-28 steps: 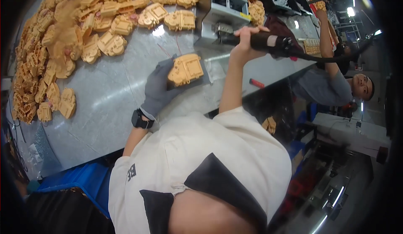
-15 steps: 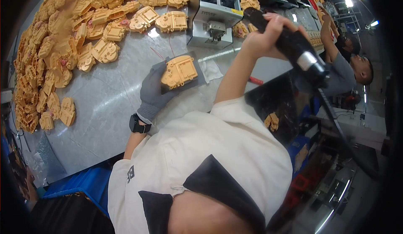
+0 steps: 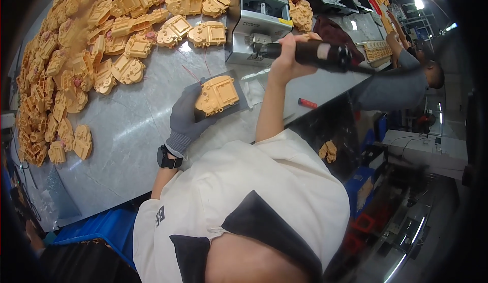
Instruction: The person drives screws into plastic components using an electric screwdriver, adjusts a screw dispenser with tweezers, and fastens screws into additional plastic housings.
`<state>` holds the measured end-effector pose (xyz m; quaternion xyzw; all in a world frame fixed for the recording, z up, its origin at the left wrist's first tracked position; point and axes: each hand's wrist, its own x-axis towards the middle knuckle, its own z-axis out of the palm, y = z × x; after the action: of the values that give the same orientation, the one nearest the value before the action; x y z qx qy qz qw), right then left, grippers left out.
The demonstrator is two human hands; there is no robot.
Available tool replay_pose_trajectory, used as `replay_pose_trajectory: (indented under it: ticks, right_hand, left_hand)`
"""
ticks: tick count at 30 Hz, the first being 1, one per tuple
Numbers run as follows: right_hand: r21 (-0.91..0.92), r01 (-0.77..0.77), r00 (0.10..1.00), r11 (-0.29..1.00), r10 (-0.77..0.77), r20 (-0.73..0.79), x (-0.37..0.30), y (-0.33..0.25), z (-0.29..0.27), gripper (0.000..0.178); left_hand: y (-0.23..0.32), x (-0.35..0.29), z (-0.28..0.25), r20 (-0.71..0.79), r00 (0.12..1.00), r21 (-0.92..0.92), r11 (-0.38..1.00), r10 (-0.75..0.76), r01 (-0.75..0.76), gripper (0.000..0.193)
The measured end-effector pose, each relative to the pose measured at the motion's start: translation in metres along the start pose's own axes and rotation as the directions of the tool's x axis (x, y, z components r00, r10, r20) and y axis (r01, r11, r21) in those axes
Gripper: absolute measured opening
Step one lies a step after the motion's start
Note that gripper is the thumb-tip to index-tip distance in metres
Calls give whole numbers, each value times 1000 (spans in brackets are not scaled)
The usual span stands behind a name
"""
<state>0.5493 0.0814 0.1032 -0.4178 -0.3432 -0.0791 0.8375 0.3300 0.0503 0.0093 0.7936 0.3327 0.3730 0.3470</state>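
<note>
My left hand [image 3: 185,118], in a grey glove, grips a peach-orange plastic housing [image 3: 217,95] by its left side. The housing lies on a dark flat block [image 3: 242,92] on the table, and thin red wires [image 3: 190,72] run out behind it. My bare right hand [image 3: 285,65] is wrapped round a black electric screwdriver [image 3: 323,54] with a cord. The tool lies nearly level, its front end pointing left at the front of a silver screw feeder [image 3: 257,24]. Whether the tip touches the feeder cannot be made out.
A large heap of orange housings [image 3: 66,64] covers the table's left and back. A red marker-like object [image 3: 307,103] rests near the right edge. White pieces fill a black tray [image 3: 345,9] at the back right. Another person [image 3: 401,85] works beyond; a blue crate [image 3: 101,227] stands below left.
My right hand has swung the electric screwdriver down and left, from raised beside the feeder to level at its front. My left hand and the housing stay nearly where they were.
</note>
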Motion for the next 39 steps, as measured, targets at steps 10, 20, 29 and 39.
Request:
replay_pose_trajectory:
  ticks: [10,20,29,39]
  right_hand:
    - [-30,-118,988,993,120,97,-5,12,-1,42]
    - [8,-6,1000,1000,6,-1,-16,13,-3,41]
    - [50,-50,999,998,51,-18,-3,-2,-6,38]
    - [136,299,946,944,-275,-175,51,-33,6,45]
  left_hand:
    - [-3,0,-3,5,1000,8,1000,-10,10,74]
    - [2,5,-3,15,1000,14,1000,-28,27,72]
    - [2,2,-4,9,1000,14,1000,-10,10,69]
    - [-2,5,0,8,1000,1,1000,-8,8,73]
